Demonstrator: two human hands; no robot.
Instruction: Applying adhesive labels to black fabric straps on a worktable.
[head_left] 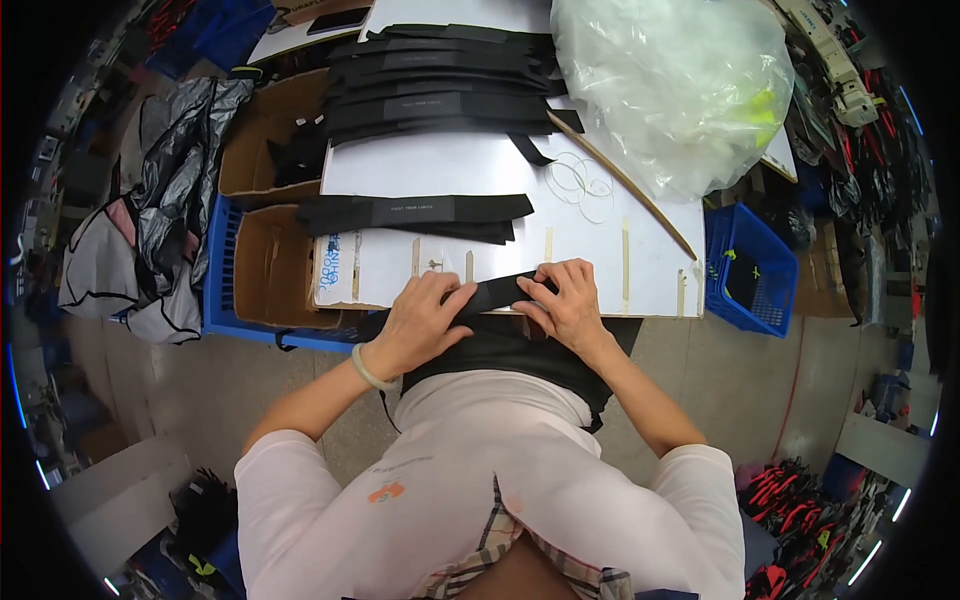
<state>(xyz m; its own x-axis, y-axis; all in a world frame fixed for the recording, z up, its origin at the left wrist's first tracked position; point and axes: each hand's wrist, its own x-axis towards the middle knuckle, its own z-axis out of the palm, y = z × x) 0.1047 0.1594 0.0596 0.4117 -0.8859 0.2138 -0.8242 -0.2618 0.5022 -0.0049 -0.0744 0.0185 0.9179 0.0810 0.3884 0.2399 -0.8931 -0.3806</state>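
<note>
A black fabric strap (493, 294) stretches between my two hands at the table's front edge. My left hand (420, 315), with a pale bangle on its wrist, pinches the strap between thumb and fingers. Farther right, my right hand (568, 305) grips the same strap, fingers bent over it. A small bundle of similar black straps (420, 211) lies flat just beyond my left hand. Larger stacks of black straps (440, 107) are piled at the table's far side.
The white table (400, 165) bears tape strips, a wooden stick (630, 185) and loose thin cord (582, 190). A big clear plastic bag (680, 90) sits far right. Cardboard boxes (275, 265) in a blue crate stand left; a blue basket (752, 270) is at the right.
</note>
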